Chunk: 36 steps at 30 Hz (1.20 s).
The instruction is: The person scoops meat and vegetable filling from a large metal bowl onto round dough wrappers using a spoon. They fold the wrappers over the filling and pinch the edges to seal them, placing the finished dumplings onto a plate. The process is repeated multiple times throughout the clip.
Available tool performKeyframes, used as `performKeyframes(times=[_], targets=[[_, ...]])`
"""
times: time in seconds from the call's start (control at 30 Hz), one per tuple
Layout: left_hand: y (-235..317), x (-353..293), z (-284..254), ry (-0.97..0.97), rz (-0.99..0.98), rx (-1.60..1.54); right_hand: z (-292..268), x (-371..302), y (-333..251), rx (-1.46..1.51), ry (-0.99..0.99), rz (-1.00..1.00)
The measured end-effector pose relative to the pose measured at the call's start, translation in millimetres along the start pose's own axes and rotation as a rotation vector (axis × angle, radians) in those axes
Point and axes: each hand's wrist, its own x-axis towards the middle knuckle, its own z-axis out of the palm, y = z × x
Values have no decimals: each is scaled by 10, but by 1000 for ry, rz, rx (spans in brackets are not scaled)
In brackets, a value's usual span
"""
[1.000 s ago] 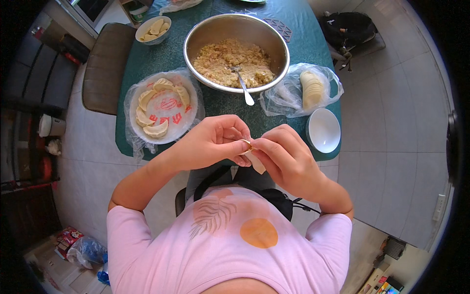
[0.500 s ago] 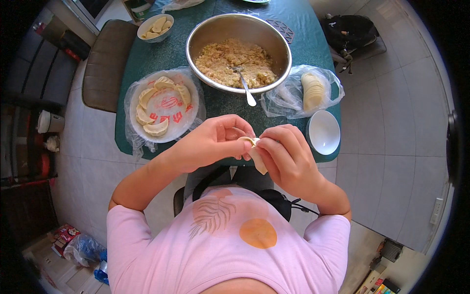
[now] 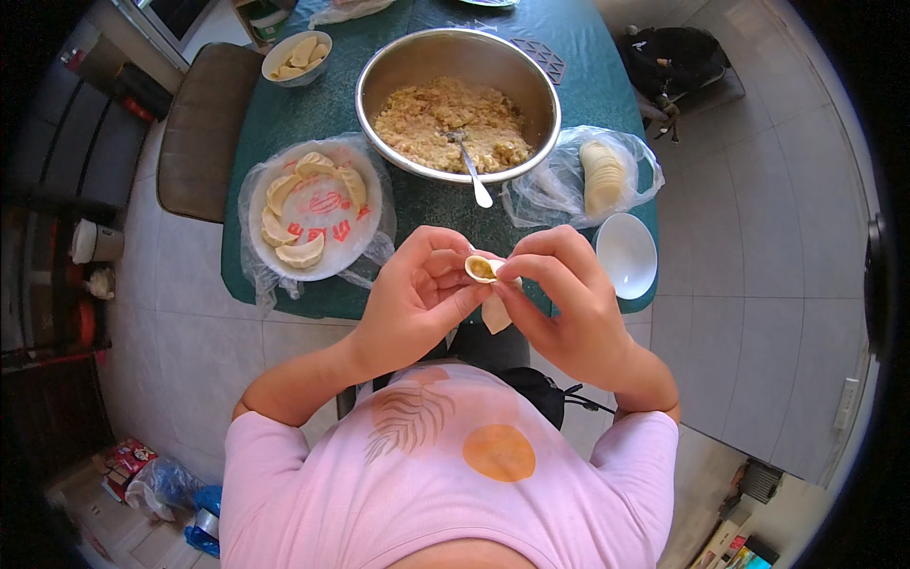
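Observation:
Just beyond my shirt front I hold a dumpling (image 3: 482, 269) between both hands; its left end gapes and filling shows inside. The fingers and thumb of my left hand (image 3: 409, 302) are closed round that gaping end. With thumb and fingertips my right hand (image 3: 572, 302) pinches the dumpling's right side. A pale flap of dough (image 3: 496, 314) hangs below the fingers. Ahead stands a steel bowl (image 3: 368, 114) of minced filling (image 3: 453, 119), a spoon (image 3: 479, 190) resting in it. Several folded dumplings (image 3: 301, 250) lie around a plastic-covered plate (image 3: 327, 248) at left.
Round wrappers (image 3: 603, 178) stand stacked in a clear plastic bag (image 3: 547, 192) at right, beside a white bowl (image 3: 627, 254). A small bowl (image 3: 301, 78) of pale pieces sits far left on the green tablecloth (image 3: 445, 211). A brown chair (image 3: 210, 133) stands left of the table.
The dumpling has turned so its gaping end and filling now show. My left hand has shifted slightly and opened away from the edge, while my right hand keeps its pinch.

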Motion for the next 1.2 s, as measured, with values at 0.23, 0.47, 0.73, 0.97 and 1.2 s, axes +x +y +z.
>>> performKeyframes(times=[0.23,0.47,0.73,0.97,1.2], targets=[[-30,-20,56,11,135,50,-7,27,35,-29,6,-131],[-51,-49,37,9,230,180,57,23,10,-5,85,-85],[-36,-30,80,23,235,161,40,18,26,-52,57,-93],[-60,-55,71,51,209,170,13,82,-33,126,32,51],[-60,-51,64,85,298,376,22,55,11,97,12,14]])
